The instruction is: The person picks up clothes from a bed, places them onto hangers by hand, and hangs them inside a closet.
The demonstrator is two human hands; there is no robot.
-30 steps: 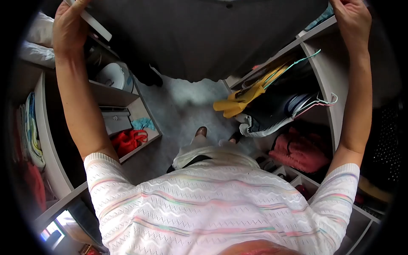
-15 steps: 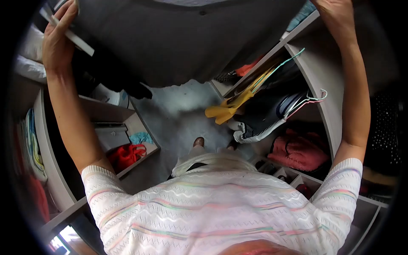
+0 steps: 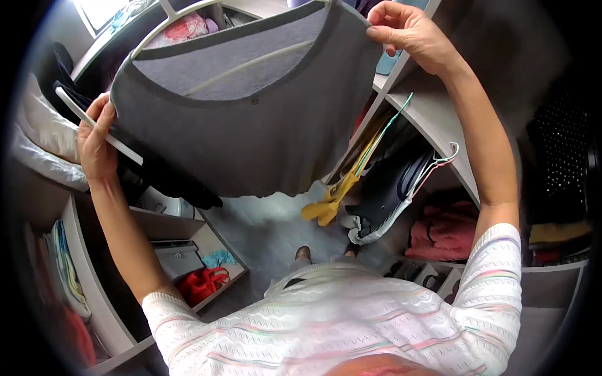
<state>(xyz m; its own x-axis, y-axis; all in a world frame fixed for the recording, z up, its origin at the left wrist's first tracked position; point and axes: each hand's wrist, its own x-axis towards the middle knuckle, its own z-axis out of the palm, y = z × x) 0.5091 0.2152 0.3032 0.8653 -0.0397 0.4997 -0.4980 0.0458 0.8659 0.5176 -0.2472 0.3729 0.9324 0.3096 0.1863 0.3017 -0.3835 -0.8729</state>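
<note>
Pinches the grey scoop-necked cloth top (image 3: 251, 138) in the right hand (image 3: 417, 34), upper right, and clasps its edge and a flat white bar (image 3: 128, 150) in the left hand (image 3: 97, 150), upper left, seemingly to spread it.

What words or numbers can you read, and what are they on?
None that I can read.
Gray shirt: no letters show, just a small dot under the neck.
White strip in the left hand: no writing shows.
Folded clothes at the left: too blurred to tell.
</note>
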